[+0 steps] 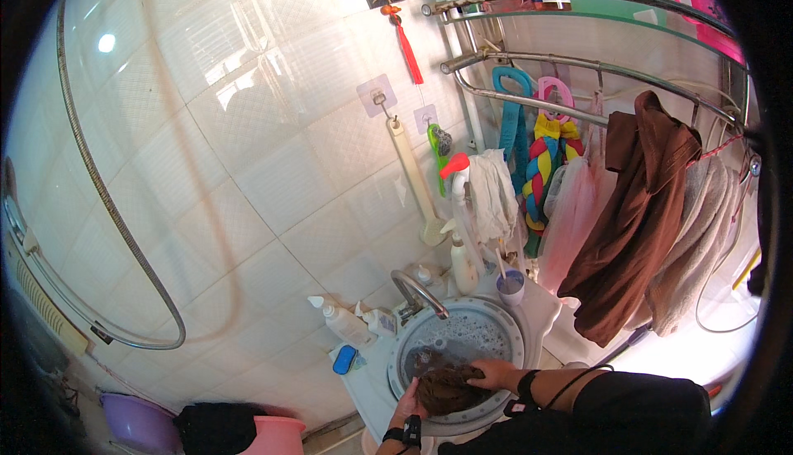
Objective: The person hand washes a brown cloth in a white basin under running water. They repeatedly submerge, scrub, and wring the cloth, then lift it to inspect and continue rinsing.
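Observation:
A wet, bunched brown cloth point(451, 390) lies at the near side of a round basin point(518, 337) filled with greyish, sudsy water point(474, 331). My left hand point(409, 400) grips the cloth's left edge. On its right side, my right hand point(494, 373) holds it with the fingers over the top. Part of the cloth seems to reach down into the water, where its outline is lost. A curved metal faucet point(421, 293) leans over the basin's far left rim. Both wrists wear black straps.
Pump bottles point(348, 325) and a blue sponge or brush point(344, 359) stand left on the counter. Behind the basin are a spray bottle point(463, 266) and a purple cup point(510, 288). Brown clothing point(632, 226) hangs from a metal rack at right. Purple point(137, 416) and pink point(279, 435) tubs sit lower left.

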Motion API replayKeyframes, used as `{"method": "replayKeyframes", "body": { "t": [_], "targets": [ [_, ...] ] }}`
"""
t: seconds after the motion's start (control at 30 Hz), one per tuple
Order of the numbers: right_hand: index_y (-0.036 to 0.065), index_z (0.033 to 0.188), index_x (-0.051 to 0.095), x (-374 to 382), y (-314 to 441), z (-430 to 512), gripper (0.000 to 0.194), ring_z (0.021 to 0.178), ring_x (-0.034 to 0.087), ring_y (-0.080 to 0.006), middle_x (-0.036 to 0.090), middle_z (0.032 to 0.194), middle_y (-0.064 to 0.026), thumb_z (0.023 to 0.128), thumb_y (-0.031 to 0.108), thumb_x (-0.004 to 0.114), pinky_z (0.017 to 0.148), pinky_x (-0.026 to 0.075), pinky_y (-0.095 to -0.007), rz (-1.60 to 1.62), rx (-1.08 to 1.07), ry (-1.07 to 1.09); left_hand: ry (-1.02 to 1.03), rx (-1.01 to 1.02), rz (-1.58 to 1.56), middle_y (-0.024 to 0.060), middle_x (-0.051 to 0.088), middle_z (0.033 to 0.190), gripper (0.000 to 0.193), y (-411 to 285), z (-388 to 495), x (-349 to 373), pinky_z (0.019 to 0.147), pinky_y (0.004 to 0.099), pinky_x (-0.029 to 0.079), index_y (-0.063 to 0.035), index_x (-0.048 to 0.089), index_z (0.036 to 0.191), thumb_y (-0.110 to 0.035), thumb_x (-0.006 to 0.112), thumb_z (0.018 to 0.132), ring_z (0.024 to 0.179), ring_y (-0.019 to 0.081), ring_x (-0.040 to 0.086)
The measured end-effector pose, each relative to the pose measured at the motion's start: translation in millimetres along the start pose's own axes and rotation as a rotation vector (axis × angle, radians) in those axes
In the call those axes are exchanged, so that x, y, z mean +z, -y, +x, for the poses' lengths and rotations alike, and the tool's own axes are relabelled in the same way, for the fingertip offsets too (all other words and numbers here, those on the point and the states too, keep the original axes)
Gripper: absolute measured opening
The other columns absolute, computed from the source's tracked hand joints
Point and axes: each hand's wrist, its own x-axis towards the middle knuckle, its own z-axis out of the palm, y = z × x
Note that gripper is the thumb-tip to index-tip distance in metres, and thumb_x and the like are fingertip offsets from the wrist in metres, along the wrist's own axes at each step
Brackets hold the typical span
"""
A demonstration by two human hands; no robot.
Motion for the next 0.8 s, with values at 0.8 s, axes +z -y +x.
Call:
{"method": "replayKeyframes", "body": {
  "t": [0.8],
  "targets": [
    [0.009,0.109,0.051,10,-7,-1,0.042,0.098,0.048,-0.0359,0.051,0.102,-0.0186,0.072,0.027,0.056,0.086,0.038,-0.0413,-0.007,-0.048,-0.066,0.135,0.010,-0.099,0.0099,0.050,0.119,0.051,13,21,-31,0.090,0.0404,0.039,-0.0022,0.042,0.123,-0.041,0.038,0.090,0.105,0.0281,0.050]
  ]
}}
